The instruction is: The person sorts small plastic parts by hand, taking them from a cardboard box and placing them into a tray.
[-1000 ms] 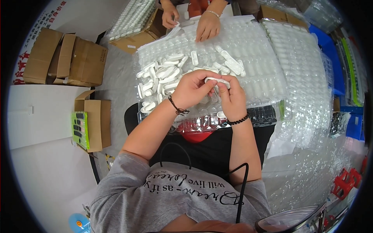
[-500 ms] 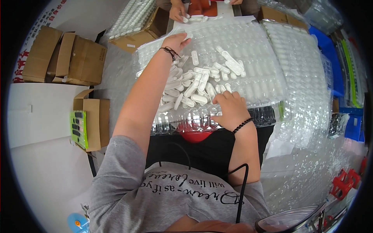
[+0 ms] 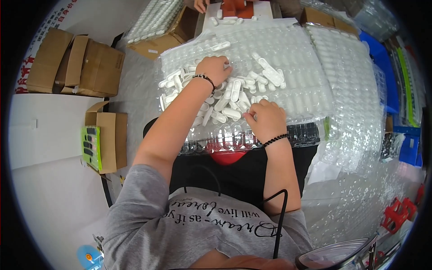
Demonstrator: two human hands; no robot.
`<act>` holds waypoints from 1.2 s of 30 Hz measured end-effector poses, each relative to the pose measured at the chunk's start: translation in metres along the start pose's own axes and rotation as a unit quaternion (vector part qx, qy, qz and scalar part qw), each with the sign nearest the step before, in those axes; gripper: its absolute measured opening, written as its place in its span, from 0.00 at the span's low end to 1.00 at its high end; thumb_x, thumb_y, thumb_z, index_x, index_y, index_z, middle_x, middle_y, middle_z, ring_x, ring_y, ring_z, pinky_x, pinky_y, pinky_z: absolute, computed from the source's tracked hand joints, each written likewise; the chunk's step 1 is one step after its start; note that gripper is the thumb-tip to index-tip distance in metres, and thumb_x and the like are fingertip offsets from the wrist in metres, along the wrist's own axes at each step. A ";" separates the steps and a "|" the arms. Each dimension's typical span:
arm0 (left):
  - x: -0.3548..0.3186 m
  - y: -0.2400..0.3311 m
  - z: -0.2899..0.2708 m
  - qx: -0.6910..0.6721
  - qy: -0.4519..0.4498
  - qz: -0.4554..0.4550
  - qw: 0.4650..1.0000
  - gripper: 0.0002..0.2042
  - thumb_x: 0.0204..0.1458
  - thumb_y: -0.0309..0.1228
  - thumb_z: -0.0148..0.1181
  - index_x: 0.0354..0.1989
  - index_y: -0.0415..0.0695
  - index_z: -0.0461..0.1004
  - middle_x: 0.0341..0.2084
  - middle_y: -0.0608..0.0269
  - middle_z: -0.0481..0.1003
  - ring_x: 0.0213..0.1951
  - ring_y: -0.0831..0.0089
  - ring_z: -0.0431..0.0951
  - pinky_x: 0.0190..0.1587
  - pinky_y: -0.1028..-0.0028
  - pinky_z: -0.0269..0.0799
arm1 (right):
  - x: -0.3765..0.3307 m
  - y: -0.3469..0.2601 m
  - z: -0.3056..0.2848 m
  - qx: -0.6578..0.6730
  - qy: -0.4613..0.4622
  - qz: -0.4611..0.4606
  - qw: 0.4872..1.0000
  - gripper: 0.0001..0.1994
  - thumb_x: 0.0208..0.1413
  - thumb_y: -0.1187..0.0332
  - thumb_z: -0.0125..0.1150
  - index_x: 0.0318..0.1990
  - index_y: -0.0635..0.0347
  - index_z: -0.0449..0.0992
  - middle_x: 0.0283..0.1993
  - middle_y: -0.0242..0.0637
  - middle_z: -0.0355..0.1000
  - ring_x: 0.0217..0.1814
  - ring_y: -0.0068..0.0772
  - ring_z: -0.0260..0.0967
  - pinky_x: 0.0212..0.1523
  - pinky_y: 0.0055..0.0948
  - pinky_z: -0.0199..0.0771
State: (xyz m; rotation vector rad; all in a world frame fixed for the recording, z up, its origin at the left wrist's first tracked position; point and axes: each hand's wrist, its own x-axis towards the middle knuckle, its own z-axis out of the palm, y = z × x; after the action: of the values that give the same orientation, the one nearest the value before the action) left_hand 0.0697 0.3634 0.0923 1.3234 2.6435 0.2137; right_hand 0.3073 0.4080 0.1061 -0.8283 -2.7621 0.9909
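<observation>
A pile of white, oblong plastic pieces (image 3: 235, 90) lies loose on a clear moulded plastic tray sheet (image 3: 306, 81). Over the upper part of this pile is my left hand (image 3: 213, 69), its fingers bent down and closed; whatever is between them is hidden. A single white piece (image 3: 220, 46) rests on the sheet beyond that hand. At the pile's right near side, my right hand (image 3: 268, 119) has its fingers curled among the pieces, thumb beside them, and what it grips cannot be made out. A few more pieces (image 3: 270, 74) lie stacked farther right.
Opposite me, another person's hand (image 3: 201, 5) is by an orange-red object (image 3: 236, 9) with several white pieces nearby. Filled clear trays (image 3: 346, 85) are stacked at right. Cardboard boxes (image 3: 96, 67) stand at left, and a red stool (image 3: 398, 216) is low at right.
My left hand has let go of a white piece at the tray's far part and come back nearer, over the pile. My right hand's fingers have drawn in. The other person's hand has moved back.
</observation>
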 end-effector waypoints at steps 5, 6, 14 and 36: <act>-0.002 0.000 -0.002 0.044 0.005 -0.004 0.999 0.15 0.50 0.43 0.59 0.42 0.48 0.78 0.35 0.54 0.79 0.39 0.58 0.78 0.43 0.64 0.73 | 0.003 0.007 0.010 -0.003 0.089 -0.058 0.994 0.07 0.42 0.68 0.65 0.22 0.58 0.74 0.29 0.36 0.71 0.38 0.41 0.68 0.41 0.40 0.66; -0.001 -0.001 -0.001 0.044 0.005 -0.005 0.999 0.15 0.50 0.43 0.59 0.42 0.48 0.78 0.35 0.54 0.79 0.39 0.58 0.78 0.43 0.64 0.73 | 0.004 0.008 0.008 -0.003 0.090 -0.058 0.994 0.07 0.42 0.68 0.65 0.22 0.58 0.74 0.29 0.36 0.71 0.38 0.41 0.68 0.41 0.40 0.66; -0.020 -0.022 -0.013 -0.092 0.083 0.039 0.992 0.23 0.47 0.39 0.59 0.54 0.48 0.70 0.41 0.55 0.76 0.47 0.52 0.72 0.52 0.60 0.69 | 0.007 0.017 0.005 0.146 0.124 -0.029 0.981 0.08 0.44 0.70 0.64 0.26 0.60 0.70 0.28 0.41 0.71 0.35 0.48 0.68 0.38 0.41 0.68; -0.090 0.022 -0.021 -0.550 -0.038 0.173 0.816 0.16 0.52 0.22 0.59 0.50 0.40 0.72 0.42 0.63 0.75 0.43 0.74 0.76 0.43 0.77 0.74 | 0.012 0.004 -0.006 0.641 0.050 0.048 0.765 0.11 0.57 0.75 0.59 0.46 0.67 0.73 0.36 0.31 0.73 0.34 0.16 0.66 0.34 0.17 0.66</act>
State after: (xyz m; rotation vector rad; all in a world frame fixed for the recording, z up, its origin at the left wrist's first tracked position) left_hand 0.1357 0.3031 0.1255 1.2257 1.5763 1.4223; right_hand 0.3006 0.4204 0.1069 -0.6501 -1.2837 2.2373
